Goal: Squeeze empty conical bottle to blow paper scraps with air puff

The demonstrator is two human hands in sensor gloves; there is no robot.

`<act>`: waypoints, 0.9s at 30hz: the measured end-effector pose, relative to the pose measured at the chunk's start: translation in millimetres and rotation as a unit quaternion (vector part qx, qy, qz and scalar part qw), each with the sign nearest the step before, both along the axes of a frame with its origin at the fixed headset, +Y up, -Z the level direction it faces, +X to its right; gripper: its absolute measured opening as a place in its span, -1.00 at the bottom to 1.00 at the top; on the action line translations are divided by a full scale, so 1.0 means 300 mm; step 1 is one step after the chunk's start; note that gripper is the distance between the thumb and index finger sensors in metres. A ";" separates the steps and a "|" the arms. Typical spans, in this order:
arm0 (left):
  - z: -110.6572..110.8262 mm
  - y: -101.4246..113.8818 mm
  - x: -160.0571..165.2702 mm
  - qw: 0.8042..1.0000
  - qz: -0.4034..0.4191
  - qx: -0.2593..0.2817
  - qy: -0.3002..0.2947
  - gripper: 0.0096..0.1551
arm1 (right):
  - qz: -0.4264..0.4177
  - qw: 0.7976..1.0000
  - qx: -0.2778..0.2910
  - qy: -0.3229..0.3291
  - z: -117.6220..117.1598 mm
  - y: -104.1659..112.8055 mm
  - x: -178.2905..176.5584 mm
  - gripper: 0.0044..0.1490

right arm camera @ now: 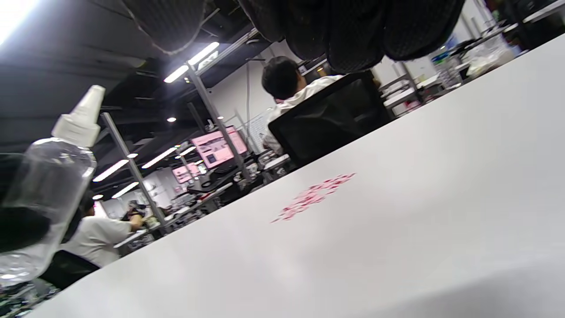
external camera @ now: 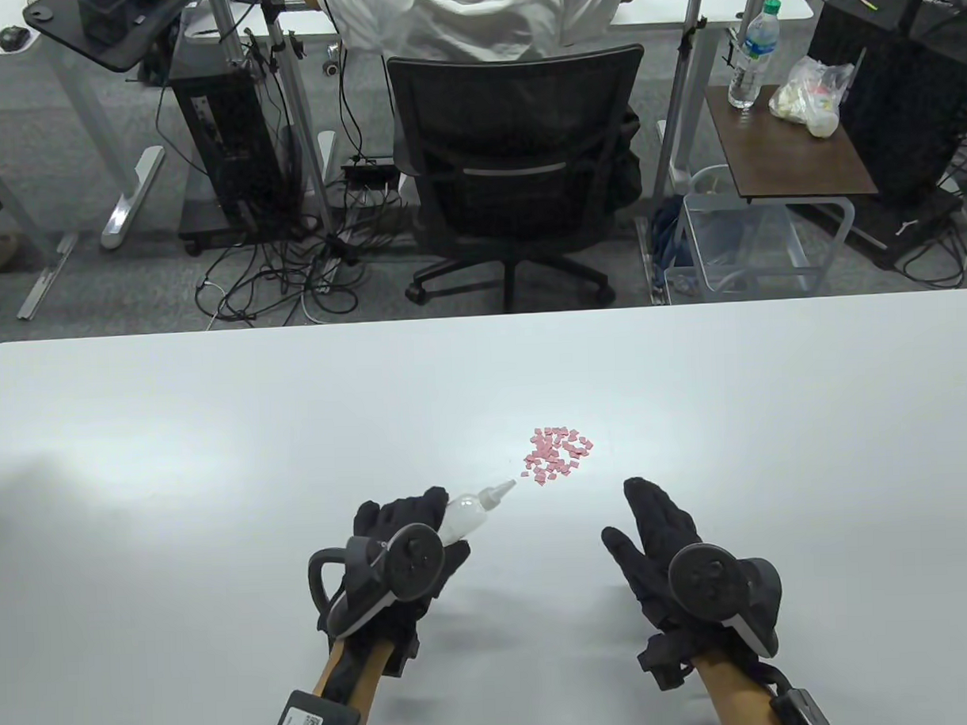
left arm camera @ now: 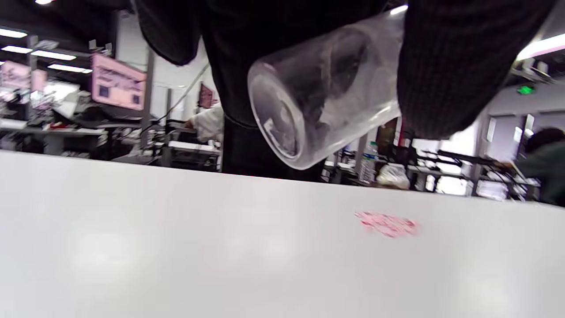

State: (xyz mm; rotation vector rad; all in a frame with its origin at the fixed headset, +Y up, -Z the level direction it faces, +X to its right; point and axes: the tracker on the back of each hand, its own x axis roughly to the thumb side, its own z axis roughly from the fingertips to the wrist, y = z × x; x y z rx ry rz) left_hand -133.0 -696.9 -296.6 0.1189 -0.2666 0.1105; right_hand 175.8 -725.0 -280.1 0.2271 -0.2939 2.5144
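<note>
- The left hand [external camera: 411, 551] has its fingers wrapped round the clear conical bottle [external camera: 466, 514], held off the white table [external camera: 217, 435]; the white nozzle [external camera: 502, 489] points far-right at the pink paper scraps [external camera: 558, 453], stopping just short of the nearest ones.
- The right hand [external camera: 668, 554] holds nothing, fingers extended and loosely together, to the near right of the scraps.
- Judged step: aiming is done and the puff not yet given, since the scraps lie bunched. Next calls for a sharp squeeze with the nozzle kept low and steady.
- The left wrist view alone shows the bottle's round base [left arm camera: 276, 121], empty and undented.
- The right wrist view alone shows the nozzle's side profile [right arm camera: 81, 117].
</note>
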 end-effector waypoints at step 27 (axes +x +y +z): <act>0.143 -0.054 0.159 0.981 -0.124 0.125 -0.077 -0.10 | -0.130 0.983 -0.126 0.033 0.016 -0.057 -0.130 -0.46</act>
